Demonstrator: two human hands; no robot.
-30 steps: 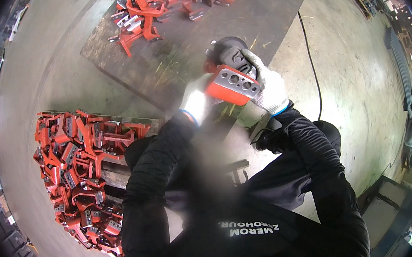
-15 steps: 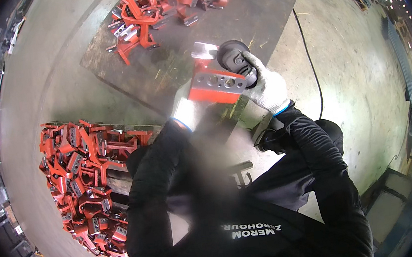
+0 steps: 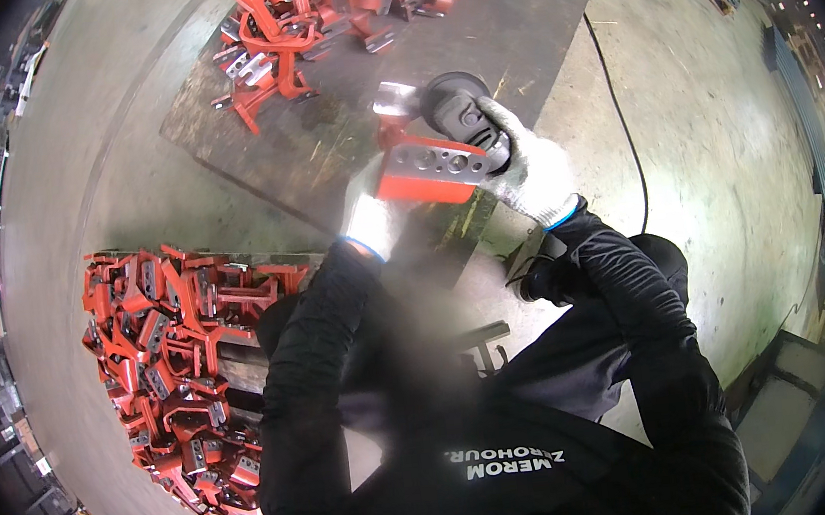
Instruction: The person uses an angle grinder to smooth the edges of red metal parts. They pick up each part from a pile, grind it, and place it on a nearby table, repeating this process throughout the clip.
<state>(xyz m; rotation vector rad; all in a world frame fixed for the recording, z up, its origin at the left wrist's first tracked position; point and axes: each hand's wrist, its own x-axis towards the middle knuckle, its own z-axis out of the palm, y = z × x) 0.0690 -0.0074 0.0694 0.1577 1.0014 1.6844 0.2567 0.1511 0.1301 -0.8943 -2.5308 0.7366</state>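
In my left hand (image 3: 365, 212), gloved in white, is a red metal bracket (image 3: 426, 192) with a bare steel face drilled with several holes. The bracket hides most of that hand's fingers. My right hand (image 3: 536, 176), gloved too, is wrapped round a dark angle grinder (image 3: 472, 123). The grinder's round disc end lies close beside the bracket's upper part, on its right; whether they touch I cannot tell. Both things are held above the near part of a dark metal plate (image 3: 510, 41).
Red brackets (image 3: 278, 30) lie heaped on the plate's far left part. A larger pile of red brackets (image 3: 166, 354) stands on the left, next to my left arm. A black cable (image 3: 622, 120) runs along the floor at right. A grey metal box (image 3: 784, 399) stands at lower right.
The grinder and my right hand have shifted slightly left and up along the bracket. The bracket has tilted a little, its upper end moving left.
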